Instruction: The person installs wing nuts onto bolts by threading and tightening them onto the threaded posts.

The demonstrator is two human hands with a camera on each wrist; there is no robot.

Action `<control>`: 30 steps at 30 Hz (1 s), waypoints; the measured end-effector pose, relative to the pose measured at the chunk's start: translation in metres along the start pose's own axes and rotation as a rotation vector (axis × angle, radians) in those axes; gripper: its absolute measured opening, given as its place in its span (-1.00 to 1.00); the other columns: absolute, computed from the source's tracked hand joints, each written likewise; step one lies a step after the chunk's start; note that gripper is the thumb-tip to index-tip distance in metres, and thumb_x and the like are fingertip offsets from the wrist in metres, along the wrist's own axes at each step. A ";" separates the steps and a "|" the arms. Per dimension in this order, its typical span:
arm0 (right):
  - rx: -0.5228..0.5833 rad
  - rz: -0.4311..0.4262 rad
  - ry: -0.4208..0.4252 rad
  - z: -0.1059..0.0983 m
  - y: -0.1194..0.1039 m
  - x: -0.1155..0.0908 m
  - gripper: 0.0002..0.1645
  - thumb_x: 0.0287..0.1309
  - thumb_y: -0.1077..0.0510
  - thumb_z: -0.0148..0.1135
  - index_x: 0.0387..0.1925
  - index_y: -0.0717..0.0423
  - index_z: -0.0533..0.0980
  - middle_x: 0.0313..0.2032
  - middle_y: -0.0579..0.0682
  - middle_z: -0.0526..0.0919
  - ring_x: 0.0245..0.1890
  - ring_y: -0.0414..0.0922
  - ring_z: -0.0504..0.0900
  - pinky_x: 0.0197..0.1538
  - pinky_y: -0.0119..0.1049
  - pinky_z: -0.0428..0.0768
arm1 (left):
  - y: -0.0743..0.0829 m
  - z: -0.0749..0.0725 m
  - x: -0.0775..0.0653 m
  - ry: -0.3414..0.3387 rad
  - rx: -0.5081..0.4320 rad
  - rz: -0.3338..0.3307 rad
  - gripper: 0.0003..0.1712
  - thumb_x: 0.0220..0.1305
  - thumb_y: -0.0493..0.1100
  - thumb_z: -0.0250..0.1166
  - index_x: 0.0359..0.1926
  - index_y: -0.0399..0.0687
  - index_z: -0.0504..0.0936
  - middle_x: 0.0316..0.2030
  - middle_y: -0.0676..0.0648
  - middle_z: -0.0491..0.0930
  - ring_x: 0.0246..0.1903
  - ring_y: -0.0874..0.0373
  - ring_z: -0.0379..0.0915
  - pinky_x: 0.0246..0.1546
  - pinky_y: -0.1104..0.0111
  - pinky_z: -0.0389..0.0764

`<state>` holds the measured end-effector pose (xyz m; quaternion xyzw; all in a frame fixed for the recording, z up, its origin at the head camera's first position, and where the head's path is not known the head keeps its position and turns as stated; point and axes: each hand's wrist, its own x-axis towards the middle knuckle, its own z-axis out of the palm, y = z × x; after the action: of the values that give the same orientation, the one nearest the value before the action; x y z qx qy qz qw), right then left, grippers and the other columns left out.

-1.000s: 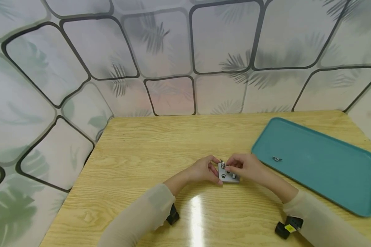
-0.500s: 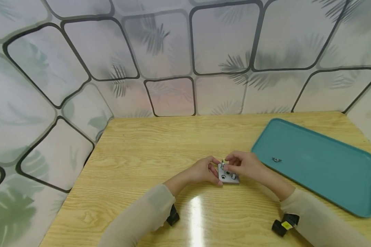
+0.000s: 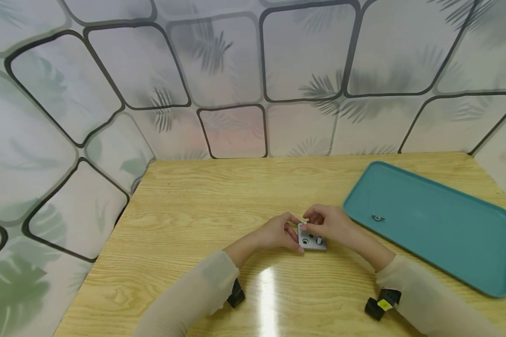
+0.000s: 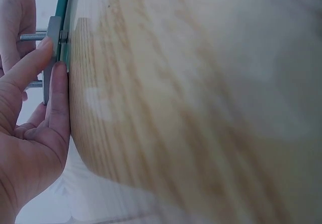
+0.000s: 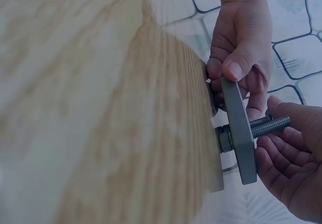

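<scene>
A small grey metal plate (image 3: pixel 314 245) with round holes is held just over the wooden table. My left hand (image 3: pixel 276 231) grips its left side, thumb at the near corner and fingers along the edge. Two threaded bolts (image 5: pixel 274 127) pass through the plate, their heads (image 5: pixel 225 138) on the table side. One bolt (image 3: pixel 319 240) stands bare at the near right. At the far left bolt my right hand (image 3: pixel 331 224) pinches a wing nut (image 3: pixel 305 222) between thumb and fingers; these mostly cover it.
A teal tray (image 3: pixel 447 224) lies at the right of the table (image 3: pixel 211 196), with another wing nut (image 3: pixel 377 217) in its left part. A patterned curtain-like wall (image 3: pixel 303 56) rises behind the table's far edge.
The right hand and forearm have shifted slightly left and turned at the far bolt, and the fingers now cover the wing nut more. The left hand and plate have barely moved.
</scene>
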<state>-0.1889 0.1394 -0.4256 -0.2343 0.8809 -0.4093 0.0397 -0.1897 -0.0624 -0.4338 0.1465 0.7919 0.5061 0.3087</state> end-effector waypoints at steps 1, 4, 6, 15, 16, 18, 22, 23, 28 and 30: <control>-0.002 0.004 0.000 0.000 0.000 0.000 -0.70 0.03 0.09 0.40 -0.25 0.22 0.59 -0.48 -0.10 0.62 -0.49 -0.26 0.53 -0.42 -0.40 0.51 | 0.000 0.000 0.000 0.001 0.000 -0.001 -0.27 -0.10 -0.28 0.52 0.11 -0.12 0.36 -0.36 -0.04 0.61 -0.38 0.17 0.53 -0.33 0.43 0.50; 0.009 0.012 -0.002 -0.001 0.000 -0.003 -0.72 0.05 0.09 0.39 -0.27 0.20 0.59 -0.48 -0.11 0.62 -0.48 -0.27 0.53 -0.42 -0.40 0.52 | 0.000 0.001 0.000 0.003 0.001 -0.003 -0.26 -0.11 -0.28 0.52 0.12 -0.13 0.37 -0.36 -0.04 0.61 -0.38 0.18 0.53 -0.33 0.43 0.50; 0.024 -0.001 -0.003 -0.003 0.000 -0.005 -0.75 0.06 0.09 0.38 -0.29 0.18 0.59 -0.48 -0.11 0.63 -0.49 -0.29 0.53 -0.42 -0.40 0.52 | 0.000 0.001 0.000 0.005 0.001 -0.003 -0.25 -0.11 -0.29 0.53 0.12 -0.14 0.36 -0.36 -0.05 0.61 -0.38 0.17 0.53 -0.32 0.43 0.51; 0.081 -0.073 -0.038 -0.007 0.004 -0.015 -0.92 0.17 0.23 0.26 -0.30 0.16 0.60 -0.45 -0.09 0.66 -0.49 -0.33 0.55 -0.43 -0.39 0.55 | 0.001 0.001 0.000 0.006 -0.006 0.008 -0.23 -0.12 -0.31 0.52 0.14 -0.16 0.35 -0.35 -0.06 0.61 -0.37 0.16 0.54 -0.31 0.41 0.54; 0.072 -0.057 -0.034 -0.007 0.004 -0.015 -0.91 0.17 0.22 0.26 -0.29 0.17 0.60 -0.44 -0.09 0.65 -0.48 -0.31 0.55 -0.42 -0.39 0.54 | 0.001 0.001 -0.001 0.008 -0.003 0.009 -0.23 -0.12 -0.31 0.52 0.14 -0.16 0.35 -0.36 -0.05 0.61 -0.37 0.16 0.54 -0.31 0.41 0.54; 0.039 -0.023 -0.018 -0.008 0.004 -0.015 -0.87 0.17 0.19 0.27 -0.27 0.17 0.60 -0.44 -0.09 0.64 -0.47 -0.29 0.55 -0.41 -0.39 0.54 | 0.001 0.001 -0.001 0.010 0.003 0.011 -0.23 -0.12 -0.31 0.52 0.14 -0.16 0.36 -0.36 -0.05 0.61 -0.38 0.17 0.54 -0.32 0.42 0.54; -0.009 0.002 0.020 -0.007 0.002 -0.011 -0.75 0.10 0.12 0.35 -0.24 0.21 0.59 -0.44 -0.07 0.64 -0.46 -0.24 0.56 -0.40 -0.39 0.53 | 0.002 0.000 -0.001 0.009 0.003 0.010 -0.24 -0.12 -0.31 0.52 0.14 -0.15 0.36 -0.37 -0.04 0.61 -0.39 0.18 0.54 -0.34 0.43 0.53; -0.019 0.003 0.026 -0.006 0.002 -0.010 -0.72 0.08 0.10 0.37 -0.24 0.21 0.59 -0.44 -0.07 0.64 -0.46 -0.24 0.56 -0.40 -0.39 0.53 | 0.002 0.000 -0.001 0.008 0.003 0.010 -0.24 -0.11 -0.31 0.52 0.14 -0.15 0.36 -0.38 -0.04 0.61 -0.39 0.18 0.54 -0.34 0.43 0.53; -0.029 0.015 0.021 -0.003 0.000 -0.005 -0.65 0.03 0.06 0.40 -0.22 0.22 0.58 -0.45 -0.09 0.63 -0.45 -0.24 0.57 -0.40 -0.40 0.52 | 0.001 0.000 -0.001 0.001 -0.004 0.009 -0.25 -0.10 -0.31 0.51 0.14 -0.15 0.36 -0.37 -0.05 0.62 -0.38 0.18 0.54 -0.33 0.42 0.53; -0.016 0.024 0.013 -0.002 -0.001 -0.003 -0.65 0.04 0.07 0.40 -0.21 0.23 0.58 -0.45 -0.08 0.64 -0.45 -0.23 0.57 -0.39 -0.39 0.52 | 0.001 0.000 0.000 -0.002 -0.010 0.008 -0.26 -0.09 -0.31 0.51 0.13 -0.15 0.35 -0.37 -0.05 0.62 -0.38 0.18 0.54 -0.33 0.42 0.53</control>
<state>-0.1860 0.1415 -0.4242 -0.2214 0.8871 -0.4034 0.0369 -0.1894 -0.0621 -0.4329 0.1486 0.7884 0.5110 0.3085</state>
